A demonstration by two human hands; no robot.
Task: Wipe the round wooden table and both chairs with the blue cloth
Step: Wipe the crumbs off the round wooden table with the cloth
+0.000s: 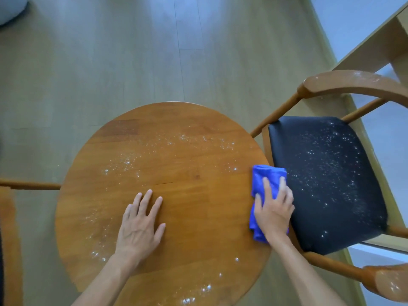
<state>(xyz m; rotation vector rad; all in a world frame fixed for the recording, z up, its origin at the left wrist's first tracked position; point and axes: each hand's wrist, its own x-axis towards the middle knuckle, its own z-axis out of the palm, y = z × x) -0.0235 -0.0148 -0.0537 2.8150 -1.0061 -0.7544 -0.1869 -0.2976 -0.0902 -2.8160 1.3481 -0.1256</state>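
Observation:
The round wooden table [194,151] fills the middle of the head view, with white powder specks scattered in a ring on its top. My left hand [141,221] lies flat on the table's centre with straight fingers. My right hand [273,208] presses the folded blue cloth [265,175] on the table's right edge, fingers spread over it. The right chair [331,195] has a black seat dusted with white specks and a curved wooden armrest. Only part of the left chair [26,185] shows at the left edge.
Pale wooden floor [154,51] lies beyond the table. A light wooden piece of furniture [379,40] stands at the upper right behind the right chair. A grey rounded object [11,7] sits at the top left corner.

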